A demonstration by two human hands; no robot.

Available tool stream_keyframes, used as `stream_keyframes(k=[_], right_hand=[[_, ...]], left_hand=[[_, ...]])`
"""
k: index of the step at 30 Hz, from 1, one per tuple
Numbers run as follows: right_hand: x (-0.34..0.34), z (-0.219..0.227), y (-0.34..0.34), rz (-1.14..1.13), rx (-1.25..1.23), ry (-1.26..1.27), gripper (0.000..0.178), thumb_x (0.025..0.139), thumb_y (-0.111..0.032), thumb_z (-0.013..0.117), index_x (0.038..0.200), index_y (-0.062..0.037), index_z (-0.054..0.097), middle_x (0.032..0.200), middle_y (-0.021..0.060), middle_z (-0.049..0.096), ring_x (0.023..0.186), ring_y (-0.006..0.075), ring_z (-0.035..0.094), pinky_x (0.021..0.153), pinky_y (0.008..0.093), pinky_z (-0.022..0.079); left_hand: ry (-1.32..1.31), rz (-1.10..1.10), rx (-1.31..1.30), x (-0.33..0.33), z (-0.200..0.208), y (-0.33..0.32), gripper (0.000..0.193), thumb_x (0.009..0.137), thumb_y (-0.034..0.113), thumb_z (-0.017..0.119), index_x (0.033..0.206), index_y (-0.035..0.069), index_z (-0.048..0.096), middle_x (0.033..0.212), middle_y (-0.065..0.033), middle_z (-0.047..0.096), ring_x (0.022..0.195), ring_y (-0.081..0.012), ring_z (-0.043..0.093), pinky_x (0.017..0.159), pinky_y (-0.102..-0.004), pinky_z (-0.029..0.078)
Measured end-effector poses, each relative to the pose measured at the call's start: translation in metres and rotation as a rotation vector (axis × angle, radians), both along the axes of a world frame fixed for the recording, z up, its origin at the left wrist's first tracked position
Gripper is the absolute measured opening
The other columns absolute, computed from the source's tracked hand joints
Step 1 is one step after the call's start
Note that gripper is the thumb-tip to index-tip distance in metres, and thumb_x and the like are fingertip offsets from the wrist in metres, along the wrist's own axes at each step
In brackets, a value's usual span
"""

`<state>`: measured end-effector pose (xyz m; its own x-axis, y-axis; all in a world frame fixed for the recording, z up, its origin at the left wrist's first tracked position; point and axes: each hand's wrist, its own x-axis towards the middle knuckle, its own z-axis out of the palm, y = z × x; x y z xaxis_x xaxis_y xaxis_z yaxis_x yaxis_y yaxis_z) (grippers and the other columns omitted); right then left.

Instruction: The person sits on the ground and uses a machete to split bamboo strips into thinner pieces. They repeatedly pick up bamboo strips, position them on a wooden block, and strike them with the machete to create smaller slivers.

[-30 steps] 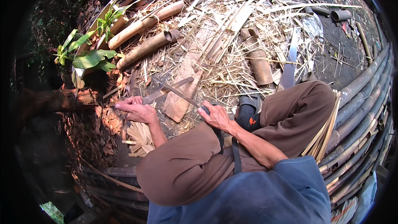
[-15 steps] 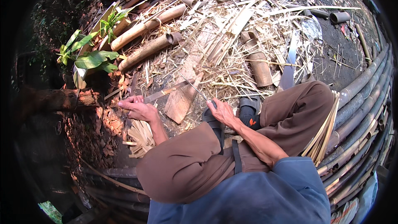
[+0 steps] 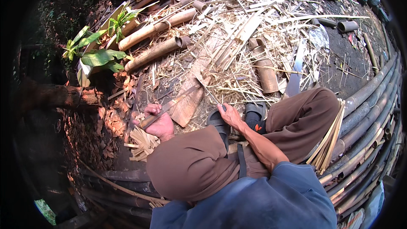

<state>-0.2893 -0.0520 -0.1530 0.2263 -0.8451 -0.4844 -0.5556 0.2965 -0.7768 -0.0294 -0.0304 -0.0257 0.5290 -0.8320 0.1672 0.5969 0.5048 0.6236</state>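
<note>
Left hand (image 3: 157, 122): at nine o'clock of the knees, fingers curled tight round a bamboo strip (image 3: 169, 107); it has drawn back toward the body since a second ago.
Bamboo strip: slants up toward two o'clock over a flat bark slab (image 3: 190, 101).
Right hand (image 3: 231, 115): fingers spread, now resting beside the sandal (image 3: 217, 121).
Assessment: the strip appears freshly pulled in for working.

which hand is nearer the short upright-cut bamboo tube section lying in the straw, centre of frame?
Right. The right hand rests on the ground just below and left of the short bamboo tube section; the left hand, gripping a thin bamboo strip, sits much farther left.
</note>
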Motion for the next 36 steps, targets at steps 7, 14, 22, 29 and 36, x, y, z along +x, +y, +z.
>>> stream_keyframes(k=[7, 14, 22, 29, 36], right_hand=[[-0.01, -0.021, -0.013, -0.11, 0.138, -0.173, 0.054, 0.095, -0.057, 0.049, 0.083, -0.0051, 0.057, 0.059, 0.0061, 0.05, 0.056, 0.0169, 0.051, 0.053, 0.035, 0.041], [-0.005, 0.03, -0.014, -0.114, 0.128, -0.14, 0.059, 0.094, -0.056, 0.05, 0.106, 0.0003, 0.064, 0.072, 0.0152, 0.062, 0.067, 0.0243, 0.06, 0.066, 0.0389, 0.047], [-0.015, 0.131, -0.029, -0.15, 0.022, -0.402, 0.039, 0.1, -0.043, 0.051, 0.086, -0.0066, 0.054, 0.06, -0.0055, 0.04, 0.051, 0.0057, 0.036, 0.046, 0.0259, 0.031], [-0.02, 0.197, -0.032, -0.067, -0.125, -0.39, 0.039, 0.098, -0.04, 0.057, 0.086, -0.0037, 0.054, 0.061, -0.0034, 0.046, 0.054, 0.0069, 0.043, 0.049, 0.0259, 0.037], [-0.017, 0.25, -0.027, 0.021, -0.436, -0.386, 0.041, 0.102, -0.033, 0.05, 0.129, -0.0012, 0.051, 0.074, 0.0018, 0.051, 0.067, 0.0099, 0.047, 0.063, 0.0277, 0.043]], left_hand=[[0.141, -0.594, 0.975, -0.048, -0.015, -0.002, 0.042, 0.098, 0.031, 0.057, 0.124, 0.0, 0.047, 0.087, -0.0142, 0.06, 0.084, -0.0199, 0.058, 0.075, -0.0318, 0.049], [-0.669, -0.141, 0.631, 0.005, -0.024, -0.046, 0.029, 0.102, 0.019, 0.052, 0.123, 0.0, 0.047, 0.078, -0.0032, 0.058, 0.067, -0.0091, 0.055, 0.061, -0.0236, 0.048], [-0.716, 0.076, 0.458, 0.018, -0.011, -0.096, 0.032, 0.101, 0.02, 0.053, 0.123, -0.003, 0.048, 0.093, -0.0132, 0.069, 0.085, -0.0184, 0.069, 0.079, -0.0306, 0.055], [-0.76, 0.161, 0.332, 0.014, -0.006, -0.123, 0.03, 0.101, 0.029, 0.054, 0.113, 0.003, 0.051, 0.087, -0.0076, 0.067, 0.081, -0.0149, 0.065, 0.077, -0.0286, 0.054], [-0.42, 0.233, 0.15, -0.041, 0.045, -0.118, 0.026, 0.102, 0.036, 0.051, 0.096, 0.01, 0.054, 0.083, -0.0002, 0.055, 0.081, -0.0093, 0.049, 0.079, -0.0257, 0.039]])
